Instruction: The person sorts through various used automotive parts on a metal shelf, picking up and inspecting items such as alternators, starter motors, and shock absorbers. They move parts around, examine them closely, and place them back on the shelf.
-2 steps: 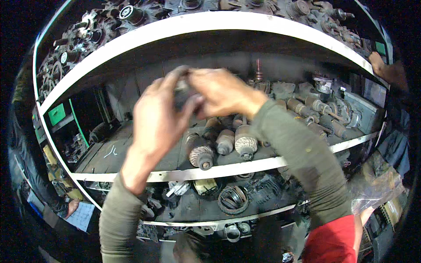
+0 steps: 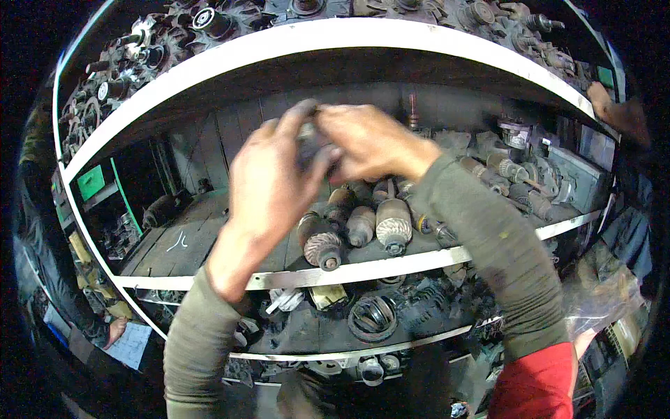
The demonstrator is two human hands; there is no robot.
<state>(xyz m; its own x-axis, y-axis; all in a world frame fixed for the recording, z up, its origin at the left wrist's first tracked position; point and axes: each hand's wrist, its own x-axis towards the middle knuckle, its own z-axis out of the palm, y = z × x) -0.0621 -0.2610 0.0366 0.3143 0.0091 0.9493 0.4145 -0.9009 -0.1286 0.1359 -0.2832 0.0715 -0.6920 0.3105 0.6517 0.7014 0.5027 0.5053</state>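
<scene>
Raised over the middle shelf, my left hand [image 2: 269, 181] curls its fingers and thumb round a dark part [image 2: 306, 143]. My right hand [image 2: 370, 143] closes on the same part from the other side, its fingers bent in toward it. The part is mostly covered and blurred, so its kind does not show. Below and behind the hands, several motor armatures with finned, dirty copper-brown bodies lie on the shelf: one at the front [image 2: 393, 227], one to its left [image 2: 322, 244], and a smaller one [image 2: 360, 227] between them.
A white shelf edge [image 2: 363, 272] runs below my wrists, another [image 2: 349, 31] above. Fan-bladed rotors [image 2: 213, 22] crowd the top shelf. More armatures and a grey box [image 2: 576, 174] fill the right side. Metal rings [image 2: 373, 318] lie lower down. Another person's hand [image 2: 604, 101] is at right.
Both hands have shifted slightly to the right together, with the dark part still between them. The armatures on the shelf have not moved.
</scene>
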